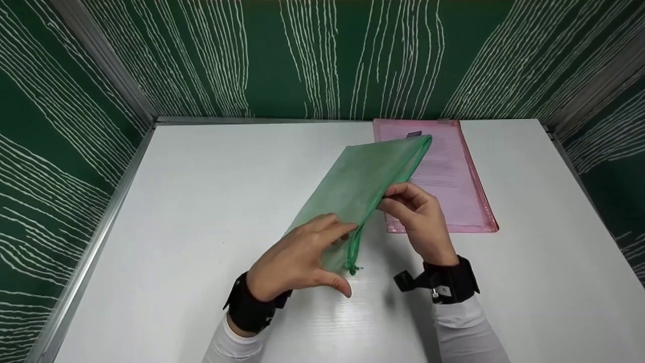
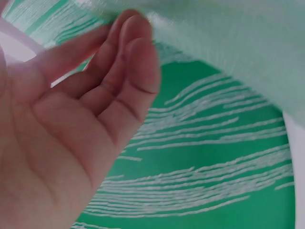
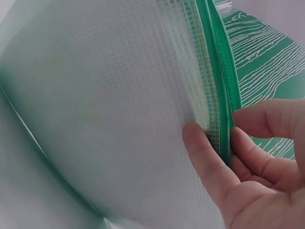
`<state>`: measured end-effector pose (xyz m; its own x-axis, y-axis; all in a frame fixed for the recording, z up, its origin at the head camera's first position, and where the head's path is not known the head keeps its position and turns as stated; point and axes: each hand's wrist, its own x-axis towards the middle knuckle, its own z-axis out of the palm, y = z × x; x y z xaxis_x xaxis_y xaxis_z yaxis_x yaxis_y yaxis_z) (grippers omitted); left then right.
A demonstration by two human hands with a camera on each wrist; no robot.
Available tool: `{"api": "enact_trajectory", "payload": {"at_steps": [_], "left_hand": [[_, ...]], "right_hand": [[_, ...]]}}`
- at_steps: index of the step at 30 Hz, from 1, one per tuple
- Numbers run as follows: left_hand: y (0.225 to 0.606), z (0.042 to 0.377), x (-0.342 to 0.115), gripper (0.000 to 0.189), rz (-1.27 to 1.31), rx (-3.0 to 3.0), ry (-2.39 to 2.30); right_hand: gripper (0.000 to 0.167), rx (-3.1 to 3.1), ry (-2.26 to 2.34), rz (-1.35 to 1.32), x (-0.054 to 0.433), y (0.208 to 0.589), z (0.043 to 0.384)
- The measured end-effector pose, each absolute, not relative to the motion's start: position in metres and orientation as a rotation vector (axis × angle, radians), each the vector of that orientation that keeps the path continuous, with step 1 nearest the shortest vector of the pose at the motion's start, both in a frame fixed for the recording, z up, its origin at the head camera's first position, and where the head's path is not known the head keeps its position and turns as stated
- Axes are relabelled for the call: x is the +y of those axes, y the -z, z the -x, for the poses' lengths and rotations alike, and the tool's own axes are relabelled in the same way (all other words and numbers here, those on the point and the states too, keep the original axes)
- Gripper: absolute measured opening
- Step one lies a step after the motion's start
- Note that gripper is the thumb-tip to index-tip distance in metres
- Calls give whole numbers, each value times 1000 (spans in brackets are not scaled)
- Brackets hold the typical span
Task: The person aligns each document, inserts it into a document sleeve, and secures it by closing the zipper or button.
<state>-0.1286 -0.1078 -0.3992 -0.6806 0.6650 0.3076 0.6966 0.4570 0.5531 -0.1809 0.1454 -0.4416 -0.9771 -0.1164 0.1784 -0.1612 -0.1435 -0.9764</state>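
A translucent green mesh zip pouch (image 1: 352,176) is held up at a slant above the white table. My right hand (image 1: 421,217) pinches its zipped edge near the middle. In the right wrist view, fingers (image 3: 205,157) lie on both sides of the green zipper (image 3: 224,81), one of them against the mesh face. My left hand (image 1: 297,252) is at the pouch's near end, its fingers extended over the mesh and its thumb spread apart. Seen from the left wrist, that hand's fingertips (image 2: 143,62) are right at the pouch's edge, slightly bent and not gripping it.
A pink zip pouch (image 1: 471,212) with a printed sheet inside lies flat on the table (image 1: 201,201), behind my right hand. The green pouch's far corner overlaps it in the head view. Green panels (image 1: 272,65) with white wavy lines border the table at the back and sides.
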Motion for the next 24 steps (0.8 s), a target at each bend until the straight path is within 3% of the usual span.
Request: {"api": "enact_trajectory", "payload": {"at_steps": [3,13,24], "left_hand": [[398,129,-108,85,1222,-2655,919],[399,130,-107,29,1177,-2415,921],[406,135,-103,13,1029,-2219,946]], "right_hand": [[18,-1981,-2365,-329,145,442,182],[18,-1902,-2406,-370,143,443,182],[15,-2004,-2267,-627,139,440,174]]}}
